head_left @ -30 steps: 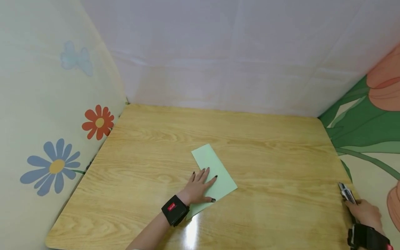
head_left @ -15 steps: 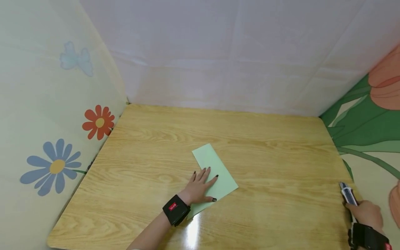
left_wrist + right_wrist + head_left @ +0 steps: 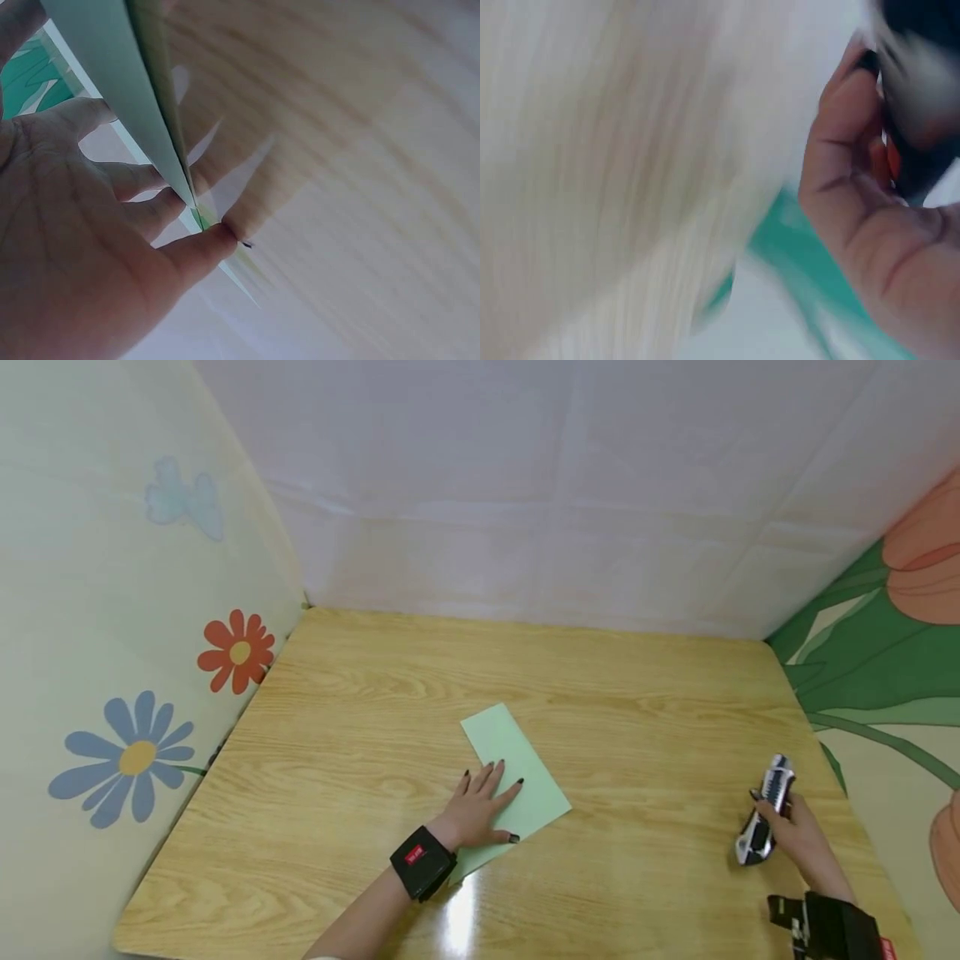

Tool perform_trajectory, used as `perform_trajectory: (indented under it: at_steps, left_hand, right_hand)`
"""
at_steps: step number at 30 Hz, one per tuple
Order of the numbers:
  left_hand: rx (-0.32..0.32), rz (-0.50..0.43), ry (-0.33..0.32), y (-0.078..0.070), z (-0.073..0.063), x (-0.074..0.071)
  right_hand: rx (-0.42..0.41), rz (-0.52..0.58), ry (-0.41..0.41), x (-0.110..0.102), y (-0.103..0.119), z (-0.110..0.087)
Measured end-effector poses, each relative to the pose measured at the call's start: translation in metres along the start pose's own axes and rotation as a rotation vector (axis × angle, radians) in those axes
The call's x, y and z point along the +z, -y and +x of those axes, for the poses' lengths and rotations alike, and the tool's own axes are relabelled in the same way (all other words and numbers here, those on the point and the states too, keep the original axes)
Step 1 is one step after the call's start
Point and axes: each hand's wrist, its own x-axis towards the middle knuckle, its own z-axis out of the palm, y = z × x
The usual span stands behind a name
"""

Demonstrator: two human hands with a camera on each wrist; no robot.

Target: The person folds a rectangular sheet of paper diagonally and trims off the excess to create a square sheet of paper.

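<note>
A pale green sheet of paper (image 3: 528, 781) lies slantwise on the wooden table, its long side running from upper left to lower right. My left hand (image 3: 476, 814) rests on its left part with the fingers spread and straight; in the left wrist view, the fingers of that hand (image 3: 97, 225) reach along the paper's edge (image 3: 124, 97). Over the table's right side, my right hand (image 3: 795, 831) grips a black and silver utility knife (image 3: 767, 810), its narrow end pointing away from me. The right wrist view is blurred, with the dark knife (image 3: 919, 97) partly cut off at the edge.
The wood-grain table (image 3: 637, 710) extends to a pale cloth backdrop (image 3: 525, 527). Flower-printed cloth walls (image 3: 97, 610) border the left and right sides. A black band (image 3: 422, 864) is strapped round the left wrist, and a black camera mount (image 3: 832, 927) sits on the right wrist.
My right hand has carried the utility knife leftward and slightly up from the table's right edge, and the knife has turned. The left hand and the paper have stayed in place.
</note>
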Motion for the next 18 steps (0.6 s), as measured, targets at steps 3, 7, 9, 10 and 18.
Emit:
perform_trajectory:
  at_steps: [3,7,9,10,18]
  left_hand:
    - [0.004,-0.006,-0.002,0.000,0.000,0.000]
    - [0.010,-0.022,0.003,0.000,-0.001,-0.001]
    - [0.010,-0.033,0.008,0.000,-0.001,-0.001]
    - [0.010,-0.033,0.007,0.000,-0.001,-0.002]
    - [0.005,-0.018,0.006,-0.001,-0.001,-0.003]
  right_hand:
    - [-0.103,0.208,0.041,0.025,0.022,-0.006]
    - [-0.192,0.392,0.090,0.056,0.049,-0.014]
    - [-0.187,0.420,0.120,0.070,0.060,-0.017]
    - [-0.179,0.434,0.138,0.076,0.065,-0.019]
    - [-0.154,0.492,0.454,0.112,0.082,-0.023]
